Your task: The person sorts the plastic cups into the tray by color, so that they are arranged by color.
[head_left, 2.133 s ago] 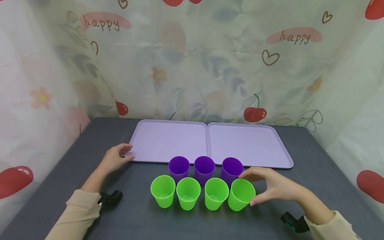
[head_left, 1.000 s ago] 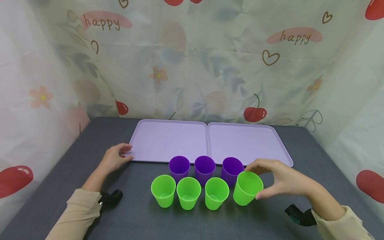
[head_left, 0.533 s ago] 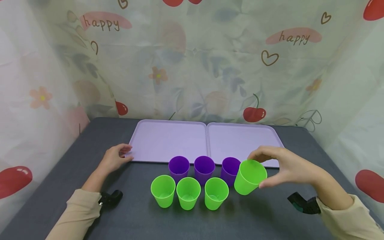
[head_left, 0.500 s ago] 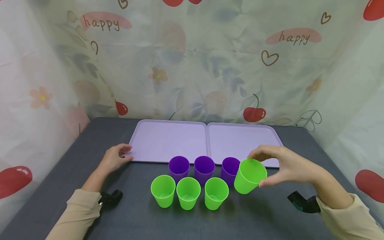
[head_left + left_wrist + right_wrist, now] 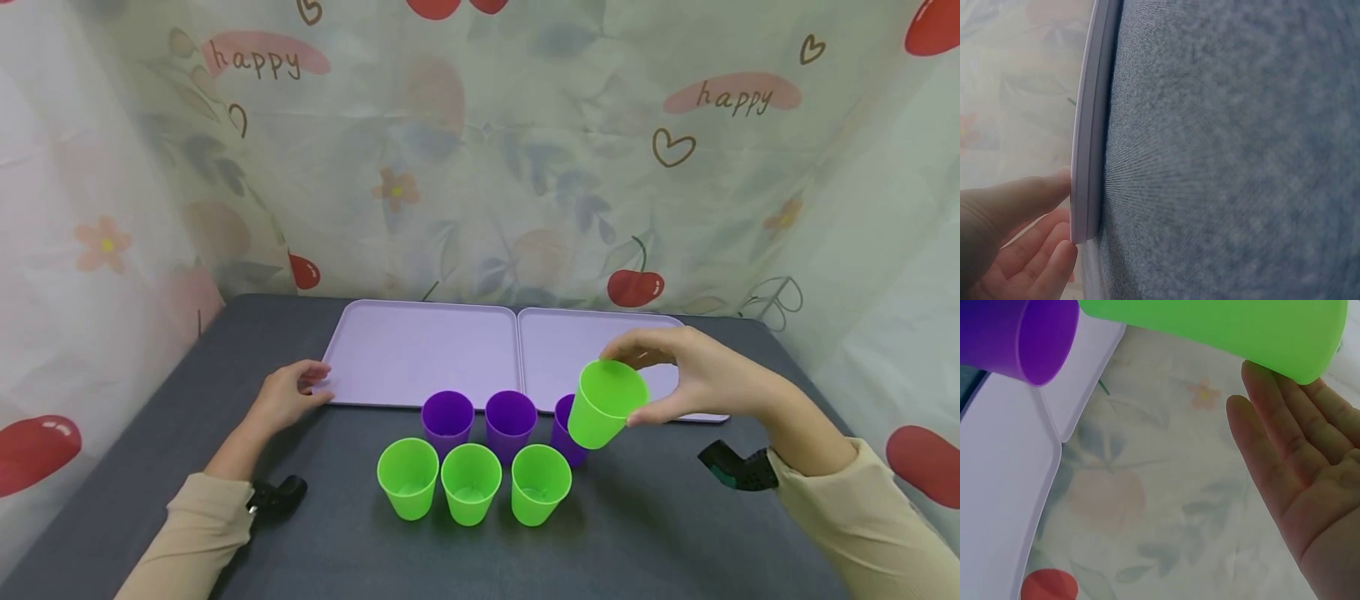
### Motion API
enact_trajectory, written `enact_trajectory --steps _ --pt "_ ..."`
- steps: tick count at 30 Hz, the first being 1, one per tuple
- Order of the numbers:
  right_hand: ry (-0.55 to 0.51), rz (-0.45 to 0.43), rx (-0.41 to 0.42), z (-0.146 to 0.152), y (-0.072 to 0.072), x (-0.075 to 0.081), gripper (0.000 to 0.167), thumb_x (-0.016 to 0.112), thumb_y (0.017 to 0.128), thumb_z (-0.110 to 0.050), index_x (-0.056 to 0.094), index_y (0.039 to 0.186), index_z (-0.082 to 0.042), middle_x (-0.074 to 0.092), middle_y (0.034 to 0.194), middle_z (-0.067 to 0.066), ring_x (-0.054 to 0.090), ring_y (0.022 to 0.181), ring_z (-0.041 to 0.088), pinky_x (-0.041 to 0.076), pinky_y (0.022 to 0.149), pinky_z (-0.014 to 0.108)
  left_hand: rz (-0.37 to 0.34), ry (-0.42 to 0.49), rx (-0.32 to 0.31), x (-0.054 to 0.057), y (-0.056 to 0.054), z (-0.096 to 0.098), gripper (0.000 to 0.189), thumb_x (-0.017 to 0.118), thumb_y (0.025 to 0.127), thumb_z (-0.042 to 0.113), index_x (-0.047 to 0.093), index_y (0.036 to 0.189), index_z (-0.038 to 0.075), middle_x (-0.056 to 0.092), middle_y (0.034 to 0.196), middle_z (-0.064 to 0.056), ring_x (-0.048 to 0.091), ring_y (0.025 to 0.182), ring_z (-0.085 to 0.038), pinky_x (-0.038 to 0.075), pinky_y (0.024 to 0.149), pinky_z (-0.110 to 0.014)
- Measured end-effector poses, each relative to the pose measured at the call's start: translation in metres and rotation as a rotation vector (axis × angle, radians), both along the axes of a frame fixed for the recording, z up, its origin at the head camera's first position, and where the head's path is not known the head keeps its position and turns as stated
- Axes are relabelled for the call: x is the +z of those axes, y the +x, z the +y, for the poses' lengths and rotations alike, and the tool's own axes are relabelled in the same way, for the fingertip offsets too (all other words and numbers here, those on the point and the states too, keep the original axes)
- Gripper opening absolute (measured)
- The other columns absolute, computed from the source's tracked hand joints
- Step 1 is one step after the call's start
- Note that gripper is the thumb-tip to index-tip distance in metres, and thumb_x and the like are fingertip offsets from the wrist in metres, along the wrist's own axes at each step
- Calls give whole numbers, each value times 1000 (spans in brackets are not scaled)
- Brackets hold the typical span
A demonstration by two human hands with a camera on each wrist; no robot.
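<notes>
My right hand (image 5: 708, 371) grips a bright green plastic cup (image 5: 606, 400) by its sides near the rim, thumb in front and fingers behind. The cup is tilted and raised above the table, overlapping the right-hand purple cup (image 5: 565, 433) in the head view. Seen from the right wrist, the fingers (image 5: 1297, 434) lie against the green cup (image 5: 1229, 331). My left hand (image 5: 283, 396) holds the near left corner of the left lilac tray (image 5: 423, 354), its thumb (image 5: 1041, 194) at the tray rim (image 5: 1088, 156) and the other fingers around the corner.
Three green cups (image 5: 468, 483) stand in a front row on the dark grey table (image 5: 360, 558). Behind them are two more purple cups (image 5: 511, 423) close to the trays' near edge. The right lilac tray (image 5: 555, 342) adjoins the left one, before a patterned cloth backdrop (image 5: 487, 167).
My right hand has lifted the rightmost green cup off the table, first up and right, then back left and farther toward the right tray. My left hand has stayed at the tray corner.
</notes>
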State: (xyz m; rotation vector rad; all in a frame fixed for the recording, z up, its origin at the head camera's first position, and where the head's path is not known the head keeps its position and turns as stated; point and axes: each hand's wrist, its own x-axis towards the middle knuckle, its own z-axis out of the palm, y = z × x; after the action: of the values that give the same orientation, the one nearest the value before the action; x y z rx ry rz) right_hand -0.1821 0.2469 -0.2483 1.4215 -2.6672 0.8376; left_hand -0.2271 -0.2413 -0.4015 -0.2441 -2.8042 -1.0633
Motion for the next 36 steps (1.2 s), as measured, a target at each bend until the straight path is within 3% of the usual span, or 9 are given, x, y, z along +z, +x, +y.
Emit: enact_trajectory --steps 14,23,30,36 --pt "-8 -17 2 -35 -27 12 60 82 70 -18 57 123 -9 62 120 1 56 105 5 53 90 30 -1 4 1 0 1 1 37 70 80 5 58 111 -10 63 110 -30 62 101 -42 50 90 -51" --pt "-45 -75 34 -61 -45 10 55 80 72 -17 57 121 -7 63 114 3 58 104 11 54 90 35 4 1 -4 0 1 1 36 69 80 5 58 111 -10 63 110 -30 62 101 -42 51 89 -51" --pt "-44 -128 5 -83 -59 9 55 80 72 -15 57 121 -5 62 114 6 58 103 18 54 91 35 9 3 -7 1 0 0 36 69 80 4 58 111 -11 63 109 -31 62 101 -42 51 89 -51" --pt "-16 -116 -15 -106 -72 3 56 81 71 -18 58 120 -4 63 112 9 60 100 22 55 88 35 -7 -2 -1 3 1 1 37 69 80 5 58 111 -11 62 110 -31 61 101 -42 50 90 -51"
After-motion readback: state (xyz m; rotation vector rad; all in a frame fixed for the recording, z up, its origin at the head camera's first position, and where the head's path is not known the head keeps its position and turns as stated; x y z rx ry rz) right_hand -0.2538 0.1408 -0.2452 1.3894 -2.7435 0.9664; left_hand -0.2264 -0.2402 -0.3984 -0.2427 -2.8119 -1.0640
